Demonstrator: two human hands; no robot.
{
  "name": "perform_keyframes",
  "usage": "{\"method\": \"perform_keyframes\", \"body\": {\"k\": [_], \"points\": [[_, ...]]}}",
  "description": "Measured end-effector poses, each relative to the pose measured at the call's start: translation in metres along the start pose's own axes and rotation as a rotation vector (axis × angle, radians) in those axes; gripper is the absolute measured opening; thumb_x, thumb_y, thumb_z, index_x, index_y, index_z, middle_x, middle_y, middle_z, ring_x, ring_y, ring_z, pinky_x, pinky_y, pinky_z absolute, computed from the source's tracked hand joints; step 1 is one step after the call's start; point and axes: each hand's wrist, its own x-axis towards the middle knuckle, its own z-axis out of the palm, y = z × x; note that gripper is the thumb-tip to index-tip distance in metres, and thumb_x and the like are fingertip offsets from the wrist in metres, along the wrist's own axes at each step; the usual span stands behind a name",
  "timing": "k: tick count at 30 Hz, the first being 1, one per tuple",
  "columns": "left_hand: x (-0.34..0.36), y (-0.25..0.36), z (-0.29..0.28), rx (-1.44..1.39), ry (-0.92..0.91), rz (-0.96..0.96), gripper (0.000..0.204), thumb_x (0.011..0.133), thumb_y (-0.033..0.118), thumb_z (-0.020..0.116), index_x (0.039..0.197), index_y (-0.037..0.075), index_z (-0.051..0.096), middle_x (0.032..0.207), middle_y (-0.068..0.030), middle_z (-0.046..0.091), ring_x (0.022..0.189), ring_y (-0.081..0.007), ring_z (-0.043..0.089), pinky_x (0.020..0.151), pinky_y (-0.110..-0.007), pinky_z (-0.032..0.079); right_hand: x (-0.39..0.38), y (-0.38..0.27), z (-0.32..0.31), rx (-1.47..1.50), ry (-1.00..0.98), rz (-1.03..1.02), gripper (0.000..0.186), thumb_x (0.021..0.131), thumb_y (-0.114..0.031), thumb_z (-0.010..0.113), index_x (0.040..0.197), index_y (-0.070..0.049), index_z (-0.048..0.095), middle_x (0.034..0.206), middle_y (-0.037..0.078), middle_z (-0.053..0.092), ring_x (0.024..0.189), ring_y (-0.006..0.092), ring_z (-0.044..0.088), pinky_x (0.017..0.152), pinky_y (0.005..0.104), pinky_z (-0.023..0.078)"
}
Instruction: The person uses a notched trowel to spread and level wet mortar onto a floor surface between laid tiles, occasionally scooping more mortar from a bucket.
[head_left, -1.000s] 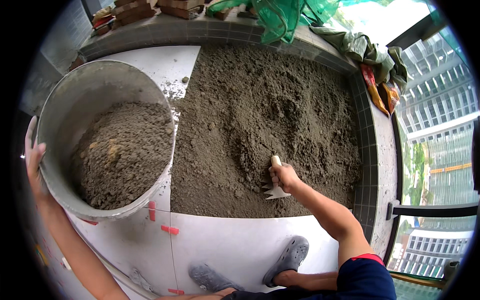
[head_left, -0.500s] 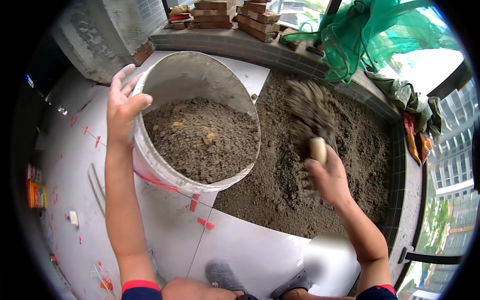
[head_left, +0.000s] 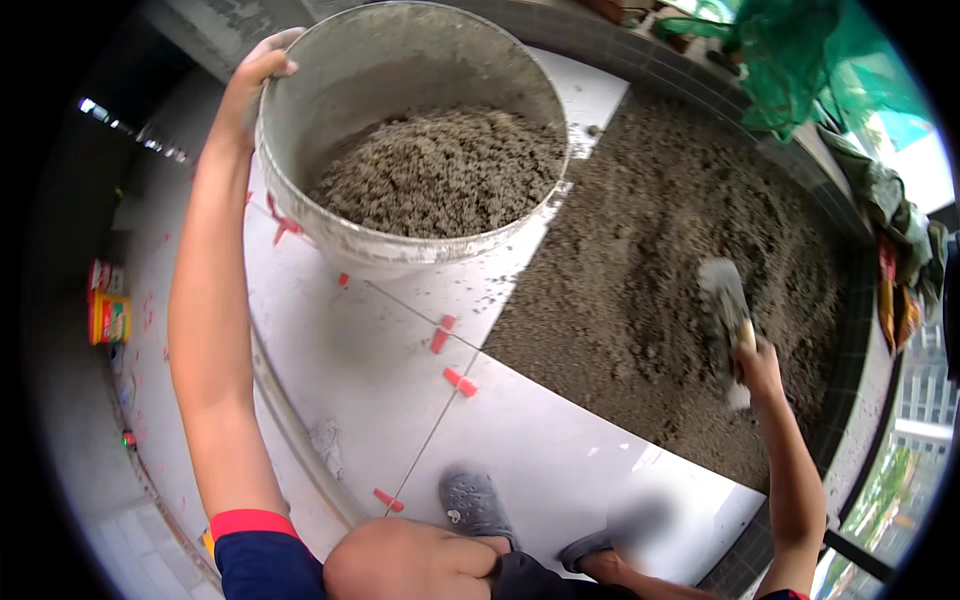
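The left side of the bucket's [head_left: 385, 255] rim is touched by the left hand [head_left: 258, 75], though whether it is firmly gripped cannot be told, while the handle of the trowel [head_left: 722, 285] is wrapped in the closed fingers of the right hand [head_left: 757, 368] over the grey mix [head_left: 600, 280]. White tiles [head_left: 560, 430] are laid beside that patch, which is covered but, it is judged, only partly levelled, its surface being left rough, and a heap of mix is held in the bucket.

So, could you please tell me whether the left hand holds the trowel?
No, the right hand holds the trowel, while the left hand is at the bucket's rim.
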Motion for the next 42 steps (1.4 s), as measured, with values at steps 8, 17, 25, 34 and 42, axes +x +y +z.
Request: {"method": "perform_keyframes", "body": {"k": [8,17,25,34,42], "points": [[0.035,-0.016,-0.065,0.161,-0.119,-0.139,0.053,0.073,0.010,0.049,0.125,0.003,0.060,0.089,-0.0032,0.061,0.077,-0.0093,0.055,0.073,-0.022,0.045,0.023,0.126,0.029,-0.059,0.013,0.067,0.016,0.085,-0.015,0.060,0.094,-0.003,0.053,0.065,0.000,0.052,0.049,0.0092,0.048,0.043,0.0291,0.036],[0.097,-0.048,-0.112,0.584,-0.240,-0.038,0.056,0.076,0.012,0.050,0.131,0.008,0.058,0.090,0.0016,0.062,0.076,-0.0039,0.054,0.069,-0.019,0.043,0.024,0.104,0.063,-0.398,-0.038,-0.003,0.037,0.088,-0.018,0.060,0.118,-0.002,0.048,0.097,0.010,0.058,0.087,0.0198,0.055,0.075,0.0351,0.046],[0.090,-0.115,-0.183,0.498,-0.137,-0.170,0.057,0.073,0.014,0.053,0.129,0.004,0.059,0.097,-0.0002,0.063,0.084,-0.0084,0.054,0.082,-0.023,0.042,0.018,0.071,0.087,-0.742,-0.016,0.149,0.047,0.086,-0.032,0.064,0.118,-0.002,0.047,0.109,0.026,0.062,0.105,0.0426,0.060,0.085,0.0471,0.047],[-0.053,-0.081,-0.127,0.309,0.440,0.193,0.043,0.101,0.023,0.034,0.128,-0.005,0.053,0.133,-0.0152,0.054,0.124,-0.0205,0.051,0.109,-0.036,0.034,0.025,0.030,0.026,-0.875,0.179,0.162,0.038,0.084,-0.026,0.060,0.111,0.000,0.052,0.106,0.023,0.064,0.103,0.0416,0.060,0.087,0.0485,0.048],[-0.097,-0.053,0.122,1.597,0.375,0.698,0.040,0.087,0.030,0.063,0.117,0.003,0.061,0.121,-0.0149,0.061,0.119,-0.0287,0.056,0.104,-0.047,0.039,0.063,-0.025,0.078,-0.062,0.243,0.058,0.023,0.087,-0.023,0.060,0.096,-0.002,0.056,0.072,0.004,0.056,0.056,0.0107,0.053,0.047,0.0290,0.044]]}}
